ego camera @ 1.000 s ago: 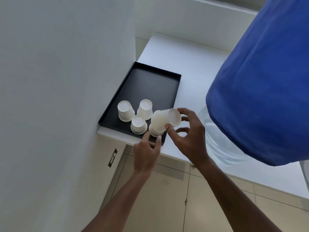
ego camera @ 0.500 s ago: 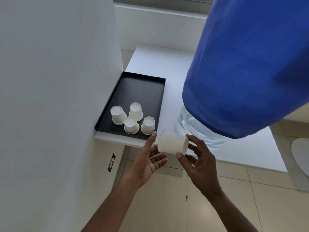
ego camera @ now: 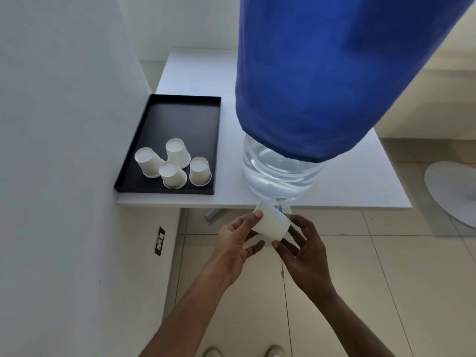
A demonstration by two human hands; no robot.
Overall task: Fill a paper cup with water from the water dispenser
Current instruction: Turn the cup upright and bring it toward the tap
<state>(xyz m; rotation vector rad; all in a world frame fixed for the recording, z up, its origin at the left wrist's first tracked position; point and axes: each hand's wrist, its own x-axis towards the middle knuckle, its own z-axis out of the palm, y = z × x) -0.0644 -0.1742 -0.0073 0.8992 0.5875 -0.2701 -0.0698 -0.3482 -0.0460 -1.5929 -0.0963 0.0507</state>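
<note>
A white paper cup (ego camera: 271, 224) is held tilted in the air just in front of the table edge, its mouth toward the small tap (ego camera: 282, 206). The tap sits at the foot of a clear water bottle (ego camera: 278, 171) standing on the table under a blue cover (ego camera: 322, 73). My right hand (ego camera: 304, 253) grips the cup, with the thumb under its base and the fingers behind it. My left hand (ego camera: 237, 243) presses its thumb on the cup's left side, with its fingers spread below.
A black tray (ego camera: 185, 119) on the white table (ego camera: 360, 181) holds several upside-down paper cups (ego camera: 175, 168). A white wall (ego camera: 64, 150) stands close on the left, with a socket (ego camera: 161, 240) low down. A round white base (ego camera: 453, 191) lies on the tiled floor at right.
The cup has travelled from over the tray to the right and down, to the bottle's tap. My left thumb now rests on it. The view has swung toward the bottle.
</note>
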